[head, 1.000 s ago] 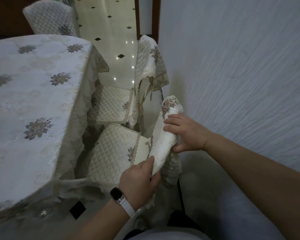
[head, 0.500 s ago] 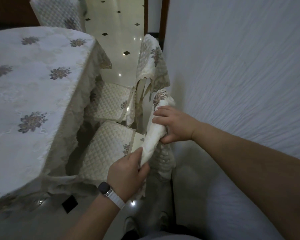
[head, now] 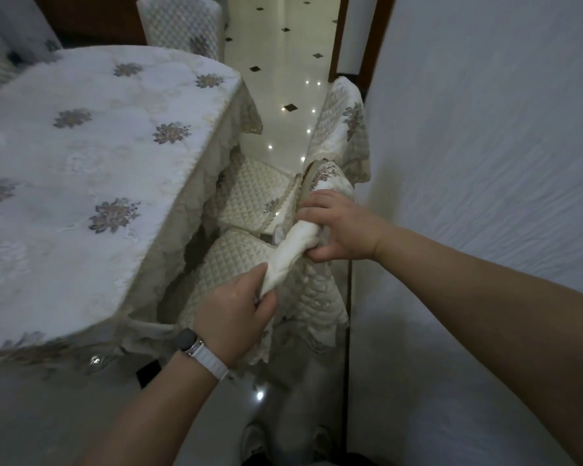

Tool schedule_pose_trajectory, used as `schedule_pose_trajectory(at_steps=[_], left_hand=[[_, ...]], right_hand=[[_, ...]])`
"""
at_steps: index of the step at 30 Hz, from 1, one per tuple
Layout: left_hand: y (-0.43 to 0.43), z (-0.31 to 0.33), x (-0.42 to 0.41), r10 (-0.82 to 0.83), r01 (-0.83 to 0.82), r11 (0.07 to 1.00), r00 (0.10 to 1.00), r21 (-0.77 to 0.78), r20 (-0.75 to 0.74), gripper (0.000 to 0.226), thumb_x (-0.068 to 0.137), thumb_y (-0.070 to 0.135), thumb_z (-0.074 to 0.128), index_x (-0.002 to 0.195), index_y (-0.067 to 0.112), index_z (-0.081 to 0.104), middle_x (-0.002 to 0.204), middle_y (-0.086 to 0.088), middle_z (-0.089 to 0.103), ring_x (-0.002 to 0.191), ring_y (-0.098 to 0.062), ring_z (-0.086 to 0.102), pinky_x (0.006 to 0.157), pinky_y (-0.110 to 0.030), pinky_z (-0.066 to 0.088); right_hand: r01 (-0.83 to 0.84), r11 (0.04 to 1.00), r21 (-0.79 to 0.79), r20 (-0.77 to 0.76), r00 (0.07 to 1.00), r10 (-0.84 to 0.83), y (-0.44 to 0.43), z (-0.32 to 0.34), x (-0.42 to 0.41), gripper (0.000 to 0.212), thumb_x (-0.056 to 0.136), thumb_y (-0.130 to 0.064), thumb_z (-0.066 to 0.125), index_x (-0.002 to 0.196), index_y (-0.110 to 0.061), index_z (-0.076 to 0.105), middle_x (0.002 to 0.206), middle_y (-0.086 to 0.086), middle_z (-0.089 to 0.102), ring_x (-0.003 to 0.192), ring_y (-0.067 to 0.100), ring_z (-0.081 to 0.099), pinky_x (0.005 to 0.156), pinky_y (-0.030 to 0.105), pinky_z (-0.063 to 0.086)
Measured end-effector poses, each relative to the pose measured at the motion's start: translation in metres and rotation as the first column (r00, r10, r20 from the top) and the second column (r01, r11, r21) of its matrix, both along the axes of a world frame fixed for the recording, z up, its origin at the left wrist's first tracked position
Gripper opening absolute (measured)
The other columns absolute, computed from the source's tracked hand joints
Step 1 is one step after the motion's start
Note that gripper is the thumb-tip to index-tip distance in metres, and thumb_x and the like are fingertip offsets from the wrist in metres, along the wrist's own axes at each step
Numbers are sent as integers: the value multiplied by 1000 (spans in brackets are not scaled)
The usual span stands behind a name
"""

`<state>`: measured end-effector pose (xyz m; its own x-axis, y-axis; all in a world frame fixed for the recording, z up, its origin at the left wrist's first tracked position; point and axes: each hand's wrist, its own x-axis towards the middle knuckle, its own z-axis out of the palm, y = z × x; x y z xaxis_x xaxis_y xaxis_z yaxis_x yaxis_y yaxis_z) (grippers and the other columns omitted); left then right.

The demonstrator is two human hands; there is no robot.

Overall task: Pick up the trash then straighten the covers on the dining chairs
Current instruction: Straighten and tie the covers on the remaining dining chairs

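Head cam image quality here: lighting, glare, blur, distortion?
Head view: dim, greyish light; pinpoint glare spots on the glossy floor; wide-angle bowing of the table edge and wall; left hand, right hand and bunched chair cover reasonably sharp.

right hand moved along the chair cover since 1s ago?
No: right hand still grips the chair cover just below the flower motif at the chair's top; the camera shifted.
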<state>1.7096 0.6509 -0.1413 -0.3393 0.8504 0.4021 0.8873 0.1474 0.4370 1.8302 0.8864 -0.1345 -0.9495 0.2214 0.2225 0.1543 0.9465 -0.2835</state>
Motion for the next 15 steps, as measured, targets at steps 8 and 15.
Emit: schedule_pose_trajectory(at_steps=[8,15], left_hand=[[3,5,-26,122,-121,992,992,-21,34,42,81,40,51,110,18,72,66,3,65,52,-18,59,43,-25,40],[6,6,-50,127,-126,992,991,-17,48,41,82,40,52,113,20,72,73,4,69,56,-15,61,48,-21,38]], right_hand=[[-69,997,42,-63,995,72,7,10,-41,65,64,-45,77,117,-10,67,121,13,62,116,32,53,104,37,32],[-159,986,57,1,987,160,22,19,-74,68,68,-58,65,119,-12,66,120,10,62,115,29,54,102,45,39]])
